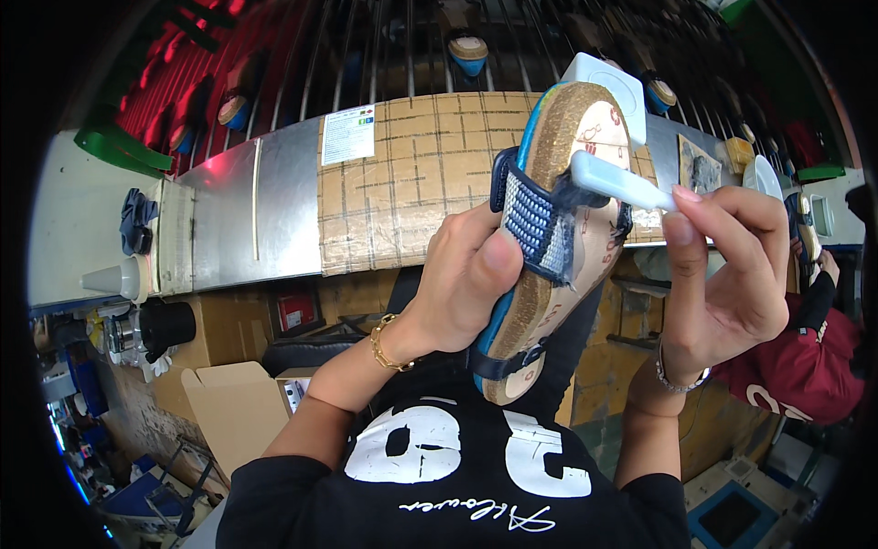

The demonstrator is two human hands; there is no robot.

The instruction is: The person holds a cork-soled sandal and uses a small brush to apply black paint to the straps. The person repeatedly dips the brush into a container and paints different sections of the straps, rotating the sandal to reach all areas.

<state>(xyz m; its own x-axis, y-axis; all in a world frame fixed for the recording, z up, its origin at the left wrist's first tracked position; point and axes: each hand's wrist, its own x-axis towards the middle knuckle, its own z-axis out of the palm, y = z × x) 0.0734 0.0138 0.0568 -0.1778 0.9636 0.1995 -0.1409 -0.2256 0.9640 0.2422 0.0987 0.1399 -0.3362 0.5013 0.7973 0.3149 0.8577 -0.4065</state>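
Lying on the bench (222, 206), cardboard (412, 183) borders rods (373, 59) behind the sandal (552, 313).

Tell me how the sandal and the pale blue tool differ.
The sandal is larger than the pale blue tool. The sandal combines a brown-edged sole with blue straps; the pale blue tool's handle is one colour. The sandal stretches away from the person; the pale blue tool lies crosswise. Both are hand-held.

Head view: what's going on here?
A person's left hand holds up a cork-soled sandal, thumb by its woven strap. The right hand pinches a pale-blue-handled tool, its far end at the strap; contact is unclear. Beyond, brown cardboard lies on a metal worktop.
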